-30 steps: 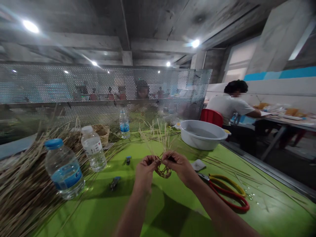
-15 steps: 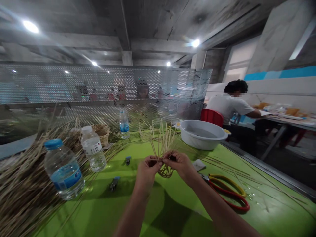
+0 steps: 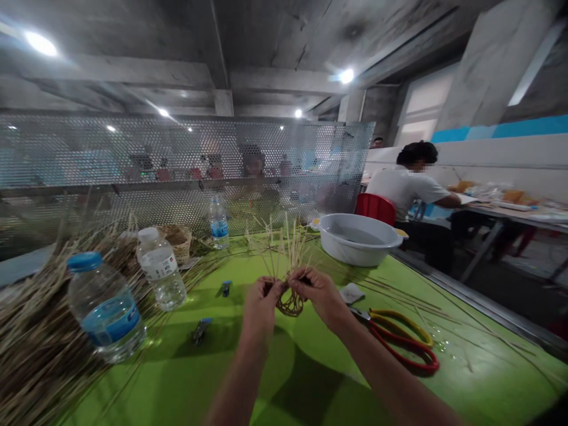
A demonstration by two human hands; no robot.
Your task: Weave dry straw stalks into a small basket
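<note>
A small, partly woven basket [image 3: 290, 305] of thin strips is held up over the green table, its curved woven end downward and its loose strips fanning up and away. My left hand [image 3: 262, 296] pinches it from the left side, thumb and fingers closed at the bases of the strips. On the right, my right hand [image 3: 317, 291] has its thumb and fingers pressed together on the same weaving, close to the left fingertips. The fingers hide part of the weave.
Scissors [image 3: 399, 337] with red and yellow handles lie right of my forearm. Behind stands a grey basin [image 3: 359, 239]. Bottles [image 3: 109, 319], two small clips [image 3: 202, 331] and heaped strips [image 3: 39, 331] are at left. A seated person [image 3: 410, 177] is far right.
The whole view has shifted slightly, so the table objects sit further left. My fingers have moved a little on the weaving; both hands still grip it.
</note>
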